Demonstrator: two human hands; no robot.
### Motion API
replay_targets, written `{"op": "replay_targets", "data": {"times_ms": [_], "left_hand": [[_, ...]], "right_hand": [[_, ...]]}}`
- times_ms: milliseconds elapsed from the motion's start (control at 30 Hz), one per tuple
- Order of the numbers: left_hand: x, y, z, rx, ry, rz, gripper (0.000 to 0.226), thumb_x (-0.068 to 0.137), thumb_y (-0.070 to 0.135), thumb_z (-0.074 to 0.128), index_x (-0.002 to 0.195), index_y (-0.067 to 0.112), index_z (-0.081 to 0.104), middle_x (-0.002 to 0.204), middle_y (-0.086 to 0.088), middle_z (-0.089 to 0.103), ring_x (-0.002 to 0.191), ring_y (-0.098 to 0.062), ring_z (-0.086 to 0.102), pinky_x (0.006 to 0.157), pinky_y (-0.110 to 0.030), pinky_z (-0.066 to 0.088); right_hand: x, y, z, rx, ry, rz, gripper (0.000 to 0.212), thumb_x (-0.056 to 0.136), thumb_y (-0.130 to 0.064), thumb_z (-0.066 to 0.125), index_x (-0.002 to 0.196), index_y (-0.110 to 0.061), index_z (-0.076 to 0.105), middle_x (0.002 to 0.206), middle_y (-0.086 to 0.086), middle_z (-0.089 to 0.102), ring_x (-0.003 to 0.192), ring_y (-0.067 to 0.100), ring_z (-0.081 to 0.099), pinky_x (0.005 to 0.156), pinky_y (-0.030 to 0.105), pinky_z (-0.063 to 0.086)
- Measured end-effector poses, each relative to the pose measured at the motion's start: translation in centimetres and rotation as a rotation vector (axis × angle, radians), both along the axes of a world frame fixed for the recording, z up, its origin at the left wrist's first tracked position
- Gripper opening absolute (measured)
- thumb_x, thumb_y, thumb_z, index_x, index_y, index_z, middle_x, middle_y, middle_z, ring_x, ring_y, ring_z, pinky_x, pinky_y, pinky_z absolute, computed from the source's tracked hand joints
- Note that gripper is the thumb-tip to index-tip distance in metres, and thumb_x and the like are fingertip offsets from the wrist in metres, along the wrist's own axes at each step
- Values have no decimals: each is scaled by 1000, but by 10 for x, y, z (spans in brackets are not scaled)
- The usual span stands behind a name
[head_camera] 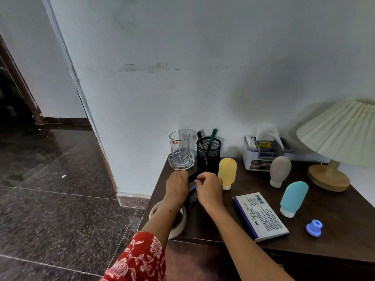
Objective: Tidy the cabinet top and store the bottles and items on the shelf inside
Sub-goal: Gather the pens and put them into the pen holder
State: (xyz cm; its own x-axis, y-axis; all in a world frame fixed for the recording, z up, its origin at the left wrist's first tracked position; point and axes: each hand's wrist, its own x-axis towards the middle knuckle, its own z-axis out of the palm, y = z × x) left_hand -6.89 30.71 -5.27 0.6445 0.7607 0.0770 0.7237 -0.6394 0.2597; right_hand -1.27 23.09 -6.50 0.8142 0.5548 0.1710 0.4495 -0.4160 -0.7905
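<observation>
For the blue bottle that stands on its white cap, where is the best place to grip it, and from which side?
Grip the blue bottle around its wide middle, coming from the front right. It stands upside down on its narrow white cap, leaning a little, so it probably tips easily. The boxed stamp pad lies close on its left; the right side is free.

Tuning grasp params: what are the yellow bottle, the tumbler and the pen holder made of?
Yellow bottle: looks like soft silicone or rubbery plastic, matte, rounded, no glare. Tumbler: clear glass, glossy, cut pattern at its base; could be hard plastic. Pen holder: black wire mesh, probably metal, see-through.
</observation>
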Motion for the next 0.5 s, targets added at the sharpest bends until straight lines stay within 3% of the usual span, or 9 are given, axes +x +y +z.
{"op": "replay_targets", "data": {"times_ms": [267, 433, 500], "left_hand": [[-1, 2, 1, 9, -72, 5, 20, 89, 15, 51, 101, -1, 55, 111, -22, 60, 105, -39, 56, 81, -41, 46], [-8, 5, 7, -127, -388, 73, 36, 76, 8, 43, 103, 0, 65, 104, -21, 67, 101, -36, 61, 82, -36, 46], [-15, 6, 12, -219, -506, 106, 37, 77, 2, 49, 110, 3, 66, 107, -18, 69, 105, -32, 62, 86, -30, 44]], "right_hand": [[-2, 0, 0, 34, -20, -4, 23, 90, -17, 58, 110, -9, 66, 109, 9, 66, 104, 23, 58, 80, 24, 42], [-4, 0, 3, 67, -16, -6, 21, 89, -15, 60, 107, -8, 67, 105, 9, 68, 102, 22, 61, 82, 25, 47], [-4, -1, 4, 58, -11, -2, 20, 89, -16, 60, 107, -8, 67, 105, 9, 68, 102, 22, 60, 82, 25, 46]]}}
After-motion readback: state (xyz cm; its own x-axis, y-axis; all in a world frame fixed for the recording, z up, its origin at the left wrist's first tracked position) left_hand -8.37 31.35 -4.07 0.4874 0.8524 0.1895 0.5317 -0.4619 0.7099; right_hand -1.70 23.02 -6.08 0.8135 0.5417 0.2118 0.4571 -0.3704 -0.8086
